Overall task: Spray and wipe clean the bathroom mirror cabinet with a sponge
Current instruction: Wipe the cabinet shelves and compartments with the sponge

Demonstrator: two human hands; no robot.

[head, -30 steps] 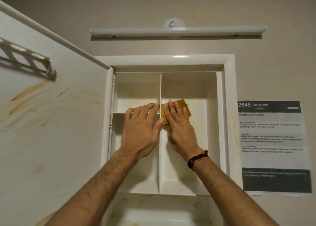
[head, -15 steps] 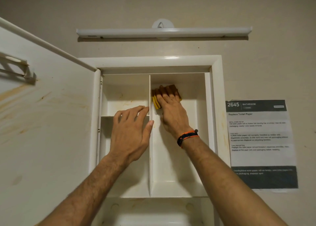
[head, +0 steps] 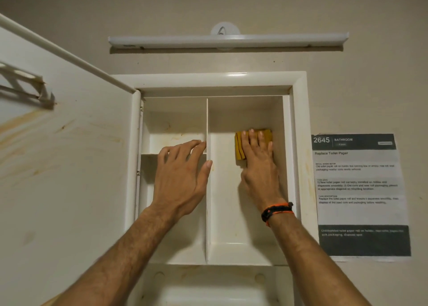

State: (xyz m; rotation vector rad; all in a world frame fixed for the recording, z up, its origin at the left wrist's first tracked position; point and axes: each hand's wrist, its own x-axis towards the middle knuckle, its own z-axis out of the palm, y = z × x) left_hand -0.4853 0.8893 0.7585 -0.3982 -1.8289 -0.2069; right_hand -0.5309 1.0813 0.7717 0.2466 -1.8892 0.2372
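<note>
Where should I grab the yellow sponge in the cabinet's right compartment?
Probably pinch the yellow rectangular sponge by its exposed left edge, from the left: it lies flat on the back wall under the right hand, its right edge near the side wall.

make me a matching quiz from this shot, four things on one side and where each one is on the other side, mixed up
Things:
1 sponge
2 left hand
3 cabinet door
4 paper notice

Places:
a on the wall, right of the cabinet
b swung open on the left, brown streaks on it
c beside the centre divider, in front of the left compartment
d under the right hand, in the right compartment

Pairs: 1-d, 2-c, 3-b, 4-a
</note>
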